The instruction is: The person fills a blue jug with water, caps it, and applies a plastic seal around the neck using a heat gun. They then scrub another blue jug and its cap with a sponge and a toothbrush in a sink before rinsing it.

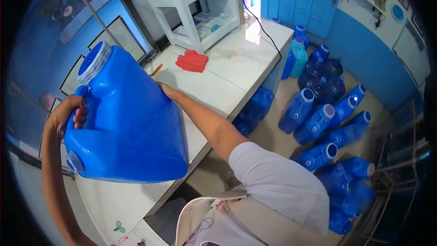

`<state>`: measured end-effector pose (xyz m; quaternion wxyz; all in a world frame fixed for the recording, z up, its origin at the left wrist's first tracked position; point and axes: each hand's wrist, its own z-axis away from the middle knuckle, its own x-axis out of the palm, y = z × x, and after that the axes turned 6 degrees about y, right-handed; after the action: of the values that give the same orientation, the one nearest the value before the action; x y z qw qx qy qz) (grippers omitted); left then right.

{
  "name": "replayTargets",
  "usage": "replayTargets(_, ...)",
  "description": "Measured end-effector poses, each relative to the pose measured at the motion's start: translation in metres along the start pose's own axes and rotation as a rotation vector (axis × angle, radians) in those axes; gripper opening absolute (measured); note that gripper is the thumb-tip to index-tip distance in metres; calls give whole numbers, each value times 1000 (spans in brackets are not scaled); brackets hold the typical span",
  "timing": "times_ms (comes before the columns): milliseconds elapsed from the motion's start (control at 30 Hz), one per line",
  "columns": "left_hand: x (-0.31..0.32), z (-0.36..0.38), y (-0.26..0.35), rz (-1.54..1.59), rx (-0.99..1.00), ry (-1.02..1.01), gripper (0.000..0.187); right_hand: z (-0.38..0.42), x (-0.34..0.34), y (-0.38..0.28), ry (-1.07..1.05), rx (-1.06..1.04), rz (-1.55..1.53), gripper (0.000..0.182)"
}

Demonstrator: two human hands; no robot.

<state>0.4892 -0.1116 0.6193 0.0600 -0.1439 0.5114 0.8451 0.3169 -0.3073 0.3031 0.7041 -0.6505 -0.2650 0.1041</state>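
A blue door [296,4] closes off the far side of the room, and a white tiled counter [216,89] runs toward it, with blue jugs [297,113] standing on the floor alongside. The large blue container [136,114] is at the counter's near end, its wide mouth up; whether its base rests on the tiles I can't tell. Beyond it stands a white rack [189,20]. The left hand [68,114] is clamped round the handle; the right hand [168,92] lies against the opposite side, its fingertips hidden. For a steady hold, that fist should stay tight while the right palm braces the wall, with the base kept inward from the counter's edge, the red cloth [192,61] left clear, and the small side cap [73,161] unknocked.
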Motion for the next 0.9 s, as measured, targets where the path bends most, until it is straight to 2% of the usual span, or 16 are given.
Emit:
replayTargets(67,-5,4,5,-84,46,-81,14,15,-11,-1,-70,9,-7,52)
replayTargets(100,-5,8,7,-120,74,-127,13,35,-20,3,-26,22,-35,52)
replayTargets(167,-27,4,5,-219,64,-288,12,87,-30,11,228,-99,516,55)
replayTargets(233,-37,5,1,-322,73,-293,14,145,-36,-6,321,-140,435,51)
replayTargets(300,-30,14,-1,-482,92,-340,17,183,-37,-11,213,-137,596,50)
replayTargets(333,-22,21,0,-495,77,-364,17,165,-42,-3,111,-200,866,50)
replayTargets(400,-6,39,0,-408,-11,-226,18,123,-31,11,85,339,-115,48)
replayTargets(433,-4,39,1,-426,-15,-234,18,126,-24,9,95,336,-132,48)
replayTargets(500,-1,41,-7,-378,78,-30,19,135,-12,-3,124,132,-301,43)
replayTargets(633,-15,34,-2,-496,145,-99,20,172,0,-3,211,148,-359,48)
replayTargets(700,-18,39,-5,-589,140,-143,23,206,7,0,341,103,-178,51)
replayTargets(767,-24,49,-17,-627,184,-95,29,241,19,0,398,134,-168,52)
replayTargets(833,-26,62,-28,-735,370,-43,37,269,29,7,450,160,-159,54)
replayTargets(900,-6,85,-21,-834,355,-38,39,293,37,14,573,121,-175,59)
